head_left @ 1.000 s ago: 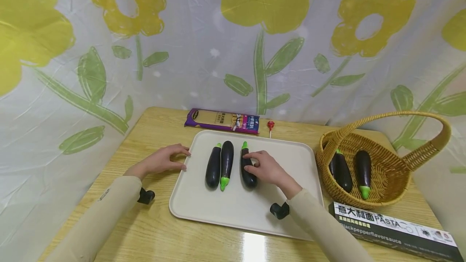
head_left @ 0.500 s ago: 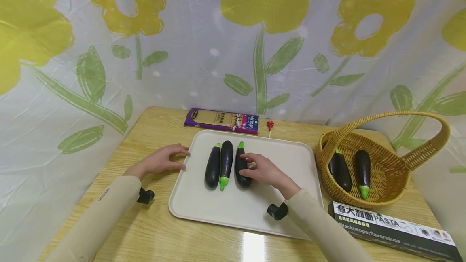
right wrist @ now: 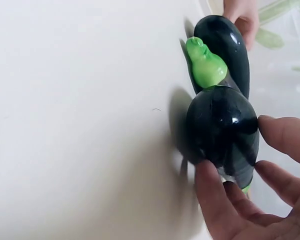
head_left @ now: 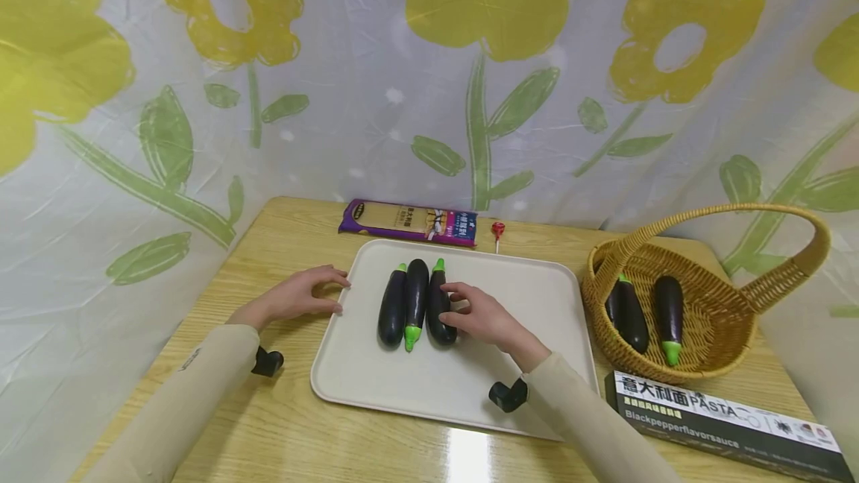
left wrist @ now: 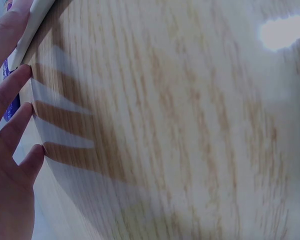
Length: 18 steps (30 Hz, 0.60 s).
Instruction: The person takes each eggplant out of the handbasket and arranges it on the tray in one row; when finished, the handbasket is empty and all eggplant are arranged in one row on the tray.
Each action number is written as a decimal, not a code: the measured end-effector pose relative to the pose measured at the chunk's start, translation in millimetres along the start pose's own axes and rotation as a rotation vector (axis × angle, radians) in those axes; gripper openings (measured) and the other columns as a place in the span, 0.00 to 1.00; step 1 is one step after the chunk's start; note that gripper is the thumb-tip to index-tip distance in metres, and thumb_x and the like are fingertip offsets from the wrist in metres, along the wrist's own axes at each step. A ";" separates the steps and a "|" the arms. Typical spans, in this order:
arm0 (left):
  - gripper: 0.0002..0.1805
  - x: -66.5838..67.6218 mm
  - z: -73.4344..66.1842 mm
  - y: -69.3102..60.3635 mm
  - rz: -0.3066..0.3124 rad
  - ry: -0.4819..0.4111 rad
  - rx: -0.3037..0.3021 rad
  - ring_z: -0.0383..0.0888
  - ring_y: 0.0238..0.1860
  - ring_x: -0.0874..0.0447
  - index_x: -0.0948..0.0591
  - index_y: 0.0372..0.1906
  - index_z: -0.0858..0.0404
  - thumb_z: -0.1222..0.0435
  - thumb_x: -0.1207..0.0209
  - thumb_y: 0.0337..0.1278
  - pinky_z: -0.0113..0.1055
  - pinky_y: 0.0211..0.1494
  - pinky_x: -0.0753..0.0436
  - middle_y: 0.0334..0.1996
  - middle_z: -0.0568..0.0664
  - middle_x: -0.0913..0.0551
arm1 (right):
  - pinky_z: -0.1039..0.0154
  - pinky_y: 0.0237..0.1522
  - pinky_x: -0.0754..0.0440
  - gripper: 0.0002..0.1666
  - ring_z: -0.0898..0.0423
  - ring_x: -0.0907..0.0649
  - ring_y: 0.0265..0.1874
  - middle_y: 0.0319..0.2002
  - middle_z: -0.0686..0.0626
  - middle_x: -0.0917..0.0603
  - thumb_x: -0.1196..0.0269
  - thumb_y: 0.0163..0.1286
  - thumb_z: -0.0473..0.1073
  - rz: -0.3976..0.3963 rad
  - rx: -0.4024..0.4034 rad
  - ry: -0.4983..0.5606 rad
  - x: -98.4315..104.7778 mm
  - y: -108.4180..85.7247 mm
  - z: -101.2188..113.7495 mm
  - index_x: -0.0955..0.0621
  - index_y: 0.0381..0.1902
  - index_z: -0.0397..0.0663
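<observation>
On the beige tray [head_left: 517, 393], three dark purple eggplants with green stems lie side by side. The left eggplant [head_left: 392, 308] and the right eggplant [head_left: 439, 311] have their stems away from me; the middle eggplant [head_left: 417, 297] points its stem towards me. My right hand [head_left: 485, 315] holds the right eggplant, thumb and fingers bent about its sides, as the right wrist view shows. At the tray's left rim is my left hand [head_left: 295, 295], fingers spread and fingertips at the edge, holding nothing.
A wicker basket [head_left: 725, 334] with several eggplants stands right of the tray. In front of it lies a black-and-white pasta box [head_left: 725, 423]. Behind the tray are a purple pasta packet [head_left: 409, 222] and a red lollipop [head_left: 497, 229]. A flowered curtain [head_left: 362, 133] hangs behind the table.
The right eggplant has slid left with my right hand, from a gap away to close beside the middle eggplant. My left hand has stayed at the tray's rim.
</observation>
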<state>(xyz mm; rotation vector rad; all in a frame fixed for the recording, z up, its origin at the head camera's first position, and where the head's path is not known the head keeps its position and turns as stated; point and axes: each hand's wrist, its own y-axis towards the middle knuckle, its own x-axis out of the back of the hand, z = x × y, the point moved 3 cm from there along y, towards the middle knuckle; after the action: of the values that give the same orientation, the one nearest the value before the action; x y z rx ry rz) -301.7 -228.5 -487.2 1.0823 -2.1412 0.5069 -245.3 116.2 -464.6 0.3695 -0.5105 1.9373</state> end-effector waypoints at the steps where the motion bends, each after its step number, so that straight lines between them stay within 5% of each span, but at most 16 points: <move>1: 0.26 0.0 0.3 0.1 -0.001 0.000 -0.002 0.66 0.73 0.50 0.20 0.58 0.58 0.55 0.31 0.54 0.63 0.72 0.47 0.67 0.59 0.29 | 0.57 0.41 0.15 0.31 0.45 0.18 0.51 0.57 0.39 0.23 0.33 0.65 0.42 -0.005 0.002 -0.004 0.2 -0.4 0.0 0.27 0.66 0.47; 18: 0.25 0.7 -2.3 -0.3 -0.008 0.032 -0.013 0.68 0.72 0.48 0.20 0.57 0.59 0.55 0.31 0.55 0.63 0.72 0.47 0.66 0.60 0.29 | 0.56 0.46 0.15 0.27 0.43 0.19 0.54 0.60 0.40 0.23 0.35 0.66 0.37 -0.014 0.012 0.051 -2.0 -4.1 1.0 0.25 0.62 0.43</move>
<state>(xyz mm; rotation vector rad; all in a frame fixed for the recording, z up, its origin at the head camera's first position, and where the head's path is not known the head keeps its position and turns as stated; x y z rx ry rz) -300.8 -227.7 -485.1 1.0677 -2.1090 0.5026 -240.8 115.6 -464.0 0.3302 -0.4619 1.9322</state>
